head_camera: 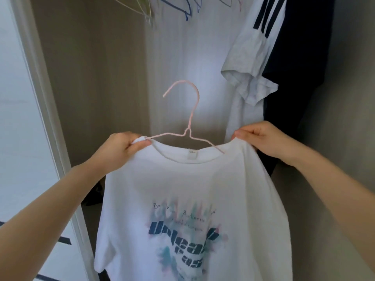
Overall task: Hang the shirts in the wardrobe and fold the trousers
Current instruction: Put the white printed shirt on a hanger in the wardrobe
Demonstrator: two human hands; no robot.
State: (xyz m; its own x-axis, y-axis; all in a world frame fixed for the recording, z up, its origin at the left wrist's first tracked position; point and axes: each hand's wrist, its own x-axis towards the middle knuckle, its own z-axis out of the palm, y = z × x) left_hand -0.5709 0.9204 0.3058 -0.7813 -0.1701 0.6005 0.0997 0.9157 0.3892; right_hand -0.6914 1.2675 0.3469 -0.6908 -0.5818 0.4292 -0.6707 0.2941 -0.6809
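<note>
so progress check: at least one white shirt with dark shoulder stripes [203,67] is hung up in the wardrobe [91,78], and there's a dark garment [300,78] right beside it that looks hung too. a few bare wire hangers [182,9] dangle at the top, so there's room for more. the rail itself is out of frame.

the one being worked on is the printed white t-shirt [192,199]. it's held up in front of the open wardrobe, below the hung stuff, with the pink hanger [190,118] poking up out of the neck hole, hook free and not on anything. the hanger's right arm runs under the collar into the shoulder. the left arm ends at a little bunch of cloth in the fingers, so i'd say that shoulder isn't fully seated yet. what's left, by my guess: settle it, hook it up top, then any other shirts and all the trousers. no trousers in view, so can't say how those stand.

hands: both arms are stretched forward and up, well apart, one at each shoulder of the shirt. the left hand [119,149] has its fingers curled, pinching the bunched fabric right at the tip of the hanger arm. the right hand [263,138] is clamped on the other shoulder seam, thumb on top, fingers tucked behind the cloth.
</note>
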